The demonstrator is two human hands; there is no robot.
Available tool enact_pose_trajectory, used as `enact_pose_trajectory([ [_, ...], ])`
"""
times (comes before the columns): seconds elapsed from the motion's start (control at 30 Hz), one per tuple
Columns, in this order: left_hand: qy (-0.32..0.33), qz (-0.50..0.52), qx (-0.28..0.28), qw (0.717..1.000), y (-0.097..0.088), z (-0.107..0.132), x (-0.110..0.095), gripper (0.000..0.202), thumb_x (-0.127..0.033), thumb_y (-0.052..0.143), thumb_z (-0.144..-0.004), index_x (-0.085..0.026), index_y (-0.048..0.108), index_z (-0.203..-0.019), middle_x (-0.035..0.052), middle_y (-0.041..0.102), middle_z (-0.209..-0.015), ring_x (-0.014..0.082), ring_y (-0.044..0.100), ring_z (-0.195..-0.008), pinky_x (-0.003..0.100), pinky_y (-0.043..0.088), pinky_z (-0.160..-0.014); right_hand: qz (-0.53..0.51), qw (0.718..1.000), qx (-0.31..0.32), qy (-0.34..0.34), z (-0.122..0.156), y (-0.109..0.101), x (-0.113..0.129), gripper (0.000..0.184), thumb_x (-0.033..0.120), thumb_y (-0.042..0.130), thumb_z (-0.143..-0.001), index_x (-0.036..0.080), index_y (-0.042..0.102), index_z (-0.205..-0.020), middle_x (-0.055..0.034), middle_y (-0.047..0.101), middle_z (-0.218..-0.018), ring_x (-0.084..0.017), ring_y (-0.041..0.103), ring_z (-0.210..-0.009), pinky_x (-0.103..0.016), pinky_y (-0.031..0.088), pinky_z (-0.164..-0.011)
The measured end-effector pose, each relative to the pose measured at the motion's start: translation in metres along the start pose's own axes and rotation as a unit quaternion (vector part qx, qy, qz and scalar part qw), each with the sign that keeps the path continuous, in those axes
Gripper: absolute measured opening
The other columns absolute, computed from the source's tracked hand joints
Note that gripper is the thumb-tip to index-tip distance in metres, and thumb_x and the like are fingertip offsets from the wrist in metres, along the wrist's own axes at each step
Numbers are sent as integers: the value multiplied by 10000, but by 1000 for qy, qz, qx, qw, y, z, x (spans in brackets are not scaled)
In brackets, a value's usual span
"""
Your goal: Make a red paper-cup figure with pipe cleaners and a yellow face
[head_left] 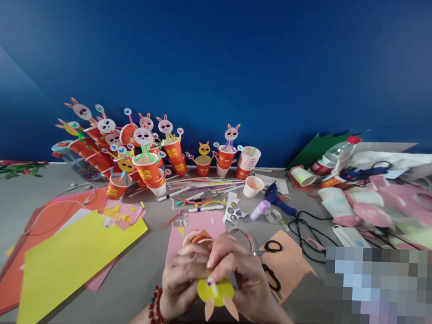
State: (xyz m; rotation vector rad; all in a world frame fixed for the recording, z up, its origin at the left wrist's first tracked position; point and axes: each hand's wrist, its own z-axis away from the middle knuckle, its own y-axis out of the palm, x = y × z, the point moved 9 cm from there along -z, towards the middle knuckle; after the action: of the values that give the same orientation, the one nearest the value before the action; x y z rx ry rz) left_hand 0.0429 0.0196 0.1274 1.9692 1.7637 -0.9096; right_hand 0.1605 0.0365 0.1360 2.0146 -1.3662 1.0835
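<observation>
At the near middle of the table, my left hand [183,275] has its fingers wrapped round a red paper cup [201,237], of which only a part shows. My right hand [245,275] pinches at the edge of a yellow paper rabbit head [222,292]. The head is a round disc with two peach ears pointing toward me, and a small white strip runs along it. Both hands touch each other over the cup, and the exact join is hidden by fingers. Beneath them lies a pink paper sheet [215,222]; black-handled scissors [271,276] rest beside my right hand on peach paper [290,268].
Finished rabbit cups [146,168] crowd the back left. A stack of cups [249,158], a blue glue gun [278,200] with a black cable and a plastic bottle [336,155] stand toward the right. Yellow paper [79,258] covers the left side. A pixelated patch hides the lower right.
</observation>
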Motion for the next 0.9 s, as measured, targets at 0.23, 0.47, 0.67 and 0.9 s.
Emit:
enact_pose_trajectory([
  [0.23, -16, 30, -35, 999, -1, 3, 5, 115, -301, 624, -940, -216, 689, -983, 49, 775, -835, 199, 704, -792, 476, 485, -980, 2, 1000, -1, -12, -5, 0, 4, 188, 83, 732, -817, 253, 725, -897, -17, 699, -854, -188, 643, -853, -370, 512, -864],
  [0.47, -43, 33, -62, 997, -3, 1, 11, 94, -295, 673, -910, -208, 686, -877, 24, 751, -775, 175, 701, -726, 474, 488, -985, 25, 1000, -1, -3, -2, 0, 2, 194, 98, 705, -843, 265, 720, -941, -24, 718, -910, -191, 647, -889, -351, 511, -860],
  [0.67, -94, 27, -87, 991, -5, 6, 20, 193, -365, 661, -913, -217, 750, -998, 72, 797, -855, 220, 730, -813, 402, 556, -898, 59, 996, -45, 42, 5, -10, -15, 437, 135, 723, -834, 292, 630, -1231, -44, 704, -1073, -204, 655, -990, -319, 522, -892],
  [0.9, -391, 190, -166, 885, 5, 35, 82, 184, -316, 751, -833, -188, 790, -958, 81, 801, -947, 224, 741, -862, 292, 580, -805, 10, 969, -123, 214, 11, -27, -67, 160, 352, 662, -913, 206, 677, -975, -48, 689, -907, -194, 664, -826, -265, 535, -718],
])
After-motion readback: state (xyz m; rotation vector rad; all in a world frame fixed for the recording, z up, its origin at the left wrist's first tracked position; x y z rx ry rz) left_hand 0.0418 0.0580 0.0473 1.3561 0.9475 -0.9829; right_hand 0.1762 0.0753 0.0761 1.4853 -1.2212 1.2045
